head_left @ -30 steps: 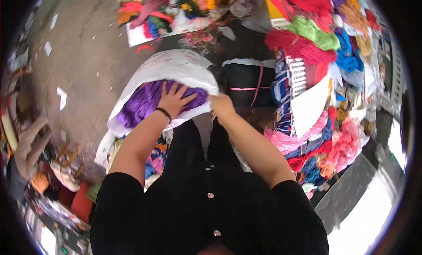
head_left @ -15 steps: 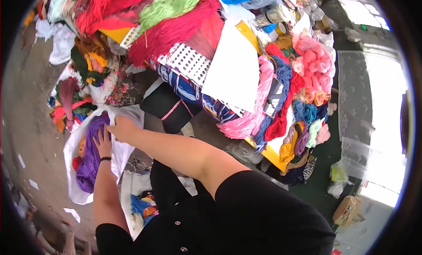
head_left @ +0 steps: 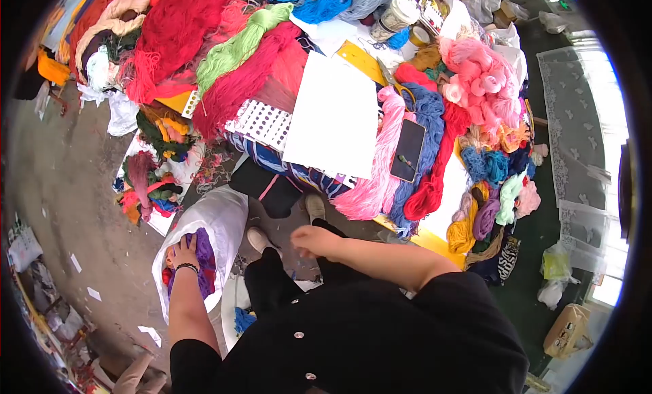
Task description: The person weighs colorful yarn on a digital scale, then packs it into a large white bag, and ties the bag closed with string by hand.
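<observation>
My left hand (head_left: 182, 253) lies with outstretched fingers on a purple yarn bundle (head_left: 202, 239) in the mouth of a white sack (head_left: 216, 210). Some red and orange yarn shows beside it in the same opening. A dark beaded bracelet is on that wrist. My right hand (head_left: 316, 242) hovers in front of my body, apart from the sack, its fingers curled in and nothing visible in them. Below it are my shoes and the floor.
Yarn hanks in many colours cover the table (head_left: 432, 242), along with a white sheet (head_left: 333, 115), a phone (head_left: 407, 149) and scissors (head_left: 390, 75). A black stool-like object (head_left: 268, 190) stands under its edge. More yarn (head_left: 153, 180) is heaped left. A tub (head_left: 234, 306) stands by my legs.
My right hand has let go of the sack's rim and drawn back to the right. The purple yarn sits deeper in the sack, with my left hand still on it. The camera view has shifted.
</observation>
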The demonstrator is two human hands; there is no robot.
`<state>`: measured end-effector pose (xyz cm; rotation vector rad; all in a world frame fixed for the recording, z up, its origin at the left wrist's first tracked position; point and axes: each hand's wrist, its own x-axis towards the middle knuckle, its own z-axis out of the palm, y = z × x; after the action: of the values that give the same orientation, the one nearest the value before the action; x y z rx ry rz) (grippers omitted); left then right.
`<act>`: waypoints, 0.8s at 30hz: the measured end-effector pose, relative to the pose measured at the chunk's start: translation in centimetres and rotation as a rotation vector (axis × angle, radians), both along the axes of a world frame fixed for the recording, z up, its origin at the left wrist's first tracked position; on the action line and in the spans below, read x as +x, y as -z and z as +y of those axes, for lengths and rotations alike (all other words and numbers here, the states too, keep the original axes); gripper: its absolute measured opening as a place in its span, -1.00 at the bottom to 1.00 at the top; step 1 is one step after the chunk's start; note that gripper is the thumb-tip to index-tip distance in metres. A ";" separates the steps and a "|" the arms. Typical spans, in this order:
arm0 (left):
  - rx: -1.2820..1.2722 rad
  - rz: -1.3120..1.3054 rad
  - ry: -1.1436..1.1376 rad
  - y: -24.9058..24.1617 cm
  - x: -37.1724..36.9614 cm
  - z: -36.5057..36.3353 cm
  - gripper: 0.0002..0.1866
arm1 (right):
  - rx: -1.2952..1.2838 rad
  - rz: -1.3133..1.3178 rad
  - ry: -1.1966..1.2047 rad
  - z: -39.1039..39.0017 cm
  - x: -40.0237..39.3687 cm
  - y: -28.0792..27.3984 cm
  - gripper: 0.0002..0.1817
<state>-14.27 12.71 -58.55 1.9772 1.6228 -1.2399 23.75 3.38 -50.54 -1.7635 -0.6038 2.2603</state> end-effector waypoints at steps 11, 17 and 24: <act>0.097 -0.339 -0.030 -3.8 2.6 -2.7 -0.20 | 0.020 -0.214 0.372 -3.4 7.5 -0.7 -0.71; 0.030 -0.636 -0.267 -6.3 0.0 -7.1 -0.37 | 0.190 -0.186 0.425 -3.9 7.1 -3.6 -0.71; -0.039 -0.655 -0.535 -11.6 -0.9 -8.1 -0.45 | 0.567 -0.447 0.432 -2.4 14.1 -4.3 -0.73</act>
<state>-15.20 4.60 -46.92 1.5271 1.5840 -0.3649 37.90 1.00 -46.24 -1.8579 -0.7560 1.2568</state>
